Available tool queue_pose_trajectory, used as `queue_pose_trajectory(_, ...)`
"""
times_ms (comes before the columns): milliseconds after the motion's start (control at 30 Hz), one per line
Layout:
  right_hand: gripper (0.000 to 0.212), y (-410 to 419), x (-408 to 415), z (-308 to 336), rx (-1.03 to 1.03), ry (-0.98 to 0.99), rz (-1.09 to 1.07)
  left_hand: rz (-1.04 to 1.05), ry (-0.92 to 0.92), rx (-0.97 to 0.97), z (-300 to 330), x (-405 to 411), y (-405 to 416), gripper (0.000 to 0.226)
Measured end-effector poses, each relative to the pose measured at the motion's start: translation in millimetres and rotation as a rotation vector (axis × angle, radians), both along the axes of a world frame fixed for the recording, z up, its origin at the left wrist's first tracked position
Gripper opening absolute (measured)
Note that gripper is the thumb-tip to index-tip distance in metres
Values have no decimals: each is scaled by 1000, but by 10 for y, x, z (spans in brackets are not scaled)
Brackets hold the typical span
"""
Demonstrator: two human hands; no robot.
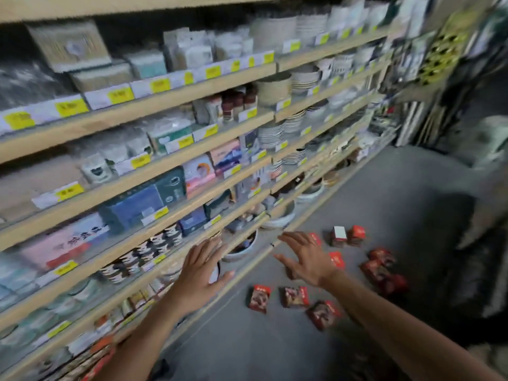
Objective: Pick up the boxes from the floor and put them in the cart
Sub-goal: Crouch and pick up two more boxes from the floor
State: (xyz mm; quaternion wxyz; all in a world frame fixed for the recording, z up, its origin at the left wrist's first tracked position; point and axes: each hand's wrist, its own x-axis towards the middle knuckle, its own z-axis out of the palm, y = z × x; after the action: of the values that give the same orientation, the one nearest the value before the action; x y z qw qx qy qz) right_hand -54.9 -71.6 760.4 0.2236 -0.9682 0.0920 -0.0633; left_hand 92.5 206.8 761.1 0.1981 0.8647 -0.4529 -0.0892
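Note:
Several small red boxes lie scattered on the grey floor (384, 204) beside the shelving. One red box (259, 298) lies nearest me, another (295, 296) sits just right of it, and a third (323, 314) lies further right. More boxes (380, 266) are piled to the right, and two (347, 236) stand farther back. My left hand (202, 273) is stretched forward with straight fingers and holds nothing. My right hand (305, 258) reaches out flat above the boxes, also empty, and covers part of one box (337, 260). No cart shows in the view.
Long wooden shelves (154, 171) fill the left side, stocked with packaged goods, stacked plates and bowls, with yellow price tags along their edges. Bowls (277, 220) sit on the lowest shelf near the boxes. Dark blurred racks stand at the right.

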Motion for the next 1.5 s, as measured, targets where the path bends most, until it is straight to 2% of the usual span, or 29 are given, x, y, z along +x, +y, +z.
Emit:
queue_pose_trajectory(100,90,-531,-213,-121,25,64,-76,-48,15,43,-115,-68,-576,90)
queue_pose_trajectory(267,70,-1066,-497,-186,73,100,-192,-144,59,60,-234,-136,-1302,91)
queue_pose_trajectory(400,73,-1483,-502,-281,120,121,-235,-191,113,69,-432,-7,-1671,82)
queue_pose_trajectory(767,72,-2161,-107,-961,273,264,-518,-335,265,155,-1374,940,-2709,83)
queue_pose_trajectory(900,72,-2322,-111,-1432,385,348,-640,-409,323,239,-1856,1146,-3026,85)
queue_pose_trajectory(1033,105,-2493,-264,-2022,439,412,-703,-431,341,308,-2362,1195,-3337,82)
queue_pose_trajectory(1200,72,-2860,-392,-2924,537,507,-778,-433,389,329,-3143,1082,-3861,72)
queue_pose_trajectory(1500,78,-3317,-716,-4856,657,594,-801,-447,391,459,-5064,680,-4437,76)
